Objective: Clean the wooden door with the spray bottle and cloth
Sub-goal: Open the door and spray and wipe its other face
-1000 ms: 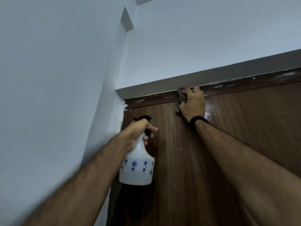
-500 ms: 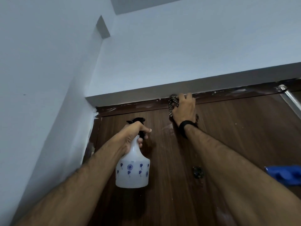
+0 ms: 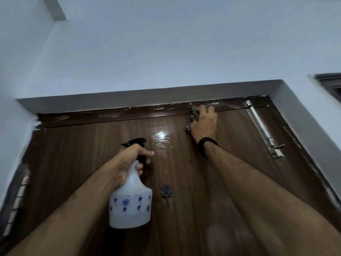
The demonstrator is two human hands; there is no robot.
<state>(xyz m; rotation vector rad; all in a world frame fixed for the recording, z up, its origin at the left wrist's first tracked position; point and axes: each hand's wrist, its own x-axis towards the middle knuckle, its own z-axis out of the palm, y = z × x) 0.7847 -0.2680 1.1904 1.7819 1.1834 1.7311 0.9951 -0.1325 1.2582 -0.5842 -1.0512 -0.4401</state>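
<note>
The dark wooden door point(image 3: 88, 163) fills the lower view, with a wet shiny patch near its top middle. My left hand point(image 3: 129, 159) grips the neck of a white spray bottle point(image 3: 131, 204) with blue flower prints and a black trigger head, held in front of the door. My right hand point(image 3: 203, 124) presses a checked cloth point(image 3: 191, 117) flat against the door just under the top frame; most of the cloth is hidden beneath my palm.
A metal tower bolt point(image 3: 262, 128) runs down the door's upper right. A small metal hook point(image 3: 166, 192) is fixed mid-door. The paint-smeared brown frame point(image 3: 110, 115) tops the door, with white walls point(image 3: 166, 52) around the recess.
My right hand with the cloth has slid rightward along the door's top edge toward the bolt. The view has swung right and widened, leaving a wet sheen where the cloth was.
</note>
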